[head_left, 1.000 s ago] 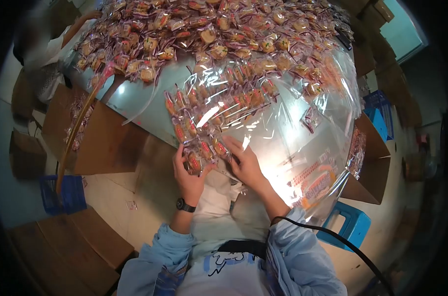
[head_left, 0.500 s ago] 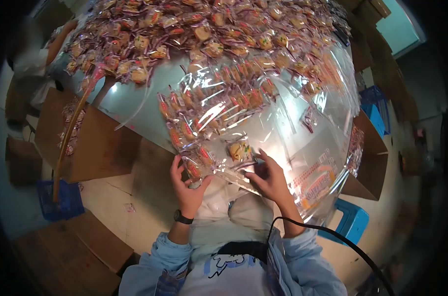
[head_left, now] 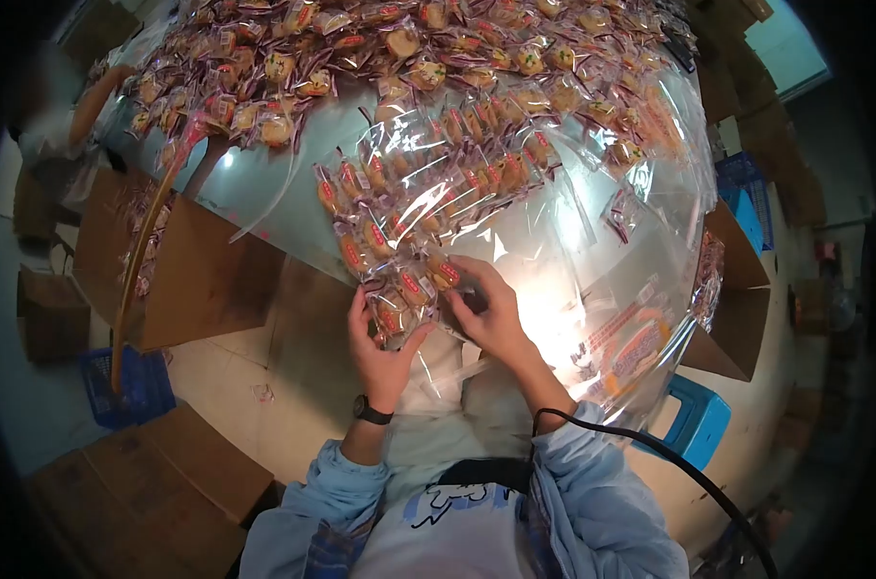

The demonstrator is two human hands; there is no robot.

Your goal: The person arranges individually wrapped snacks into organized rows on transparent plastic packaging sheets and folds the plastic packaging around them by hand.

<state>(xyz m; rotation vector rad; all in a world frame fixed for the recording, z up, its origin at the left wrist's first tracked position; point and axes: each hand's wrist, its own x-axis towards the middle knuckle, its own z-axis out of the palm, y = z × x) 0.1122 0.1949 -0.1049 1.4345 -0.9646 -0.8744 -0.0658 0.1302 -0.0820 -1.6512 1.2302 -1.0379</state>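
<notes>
At the near edge of the table, my left hand (head_left: 380, 362) grips the end of a short row of individually wrapped pastries (head_left: 391, 314), thumb on the near side and fingers on the far side. My right hand (head_left: 493, 311) pinches another wrapped pastry (head_left: 443, 272) at the right end of that row. The held packs stand on edge, side by side, in clear wrappers with red labels. Just beyond them, more wrapped pastries (head_left: 369, 234) are lined up in rows, with shiny clear plastic around or over them; I cannot tell which.
A big heap of wrapped pastries (head_left: 399, 43) covers the far table. Printed clear plastic bags (head_left: 626, 347) lie at the right. Cardboard boxes (head_left: 216, 280) flank the table, with a blue stool (head_left: 694, 425) and blue basket (head_left: 129, 386) on the floor. Another person's arm (head_left: 95, 101) is at far left.
My right hand has moved left and up, bringing the loose pastry, which lay flat, against the row and turning it on edge. My left hand stays at the row's other end.
</notes>
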